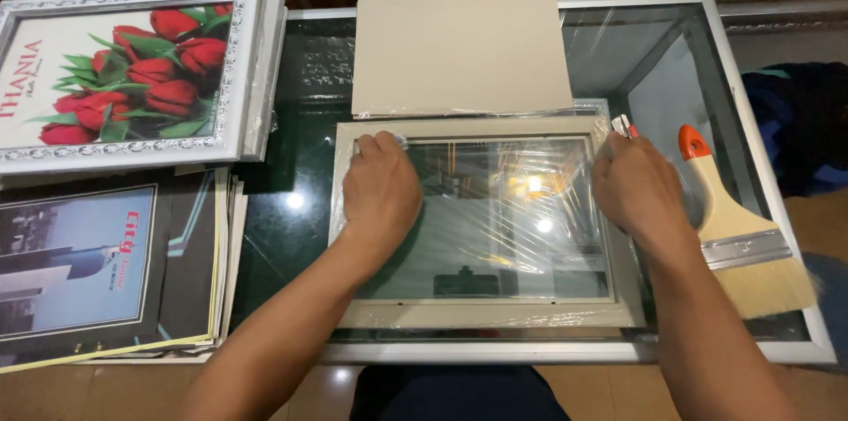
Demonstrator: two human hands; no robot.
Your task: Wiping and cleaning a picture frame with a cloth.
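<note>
So a beige picture frame (484,225) is laid flat in the middle of the glass worktop (291,209), still wrapped in crinkly clear plastic film that throws glare off its glass pane. The left hand (380,194) is pressed palm-down on the frame's upper left corner, fingers curled loosely over the film, nothing really gripped. The right hand (638,189) is set on the frame's right edge and is closed around a small tool with a red-and-white tip (624,127); what kind of tool it is can't be made out.

Just behind the frame, a plain beige backing board (461,52) is lying flat, matte and rectangular. To the frame's right, a wide paintbrush (738,231) with an orange-tipped wooden handle, metal ferrule and pale bristles is resting on the worktop, just beside the right wrist. Left of the frame, a stack of white ornate frames topped by a red tulip print (124,68) is piled up, and nearer than that, a stack of dark-bordered city prints (97,262) is spread flat.
</note>
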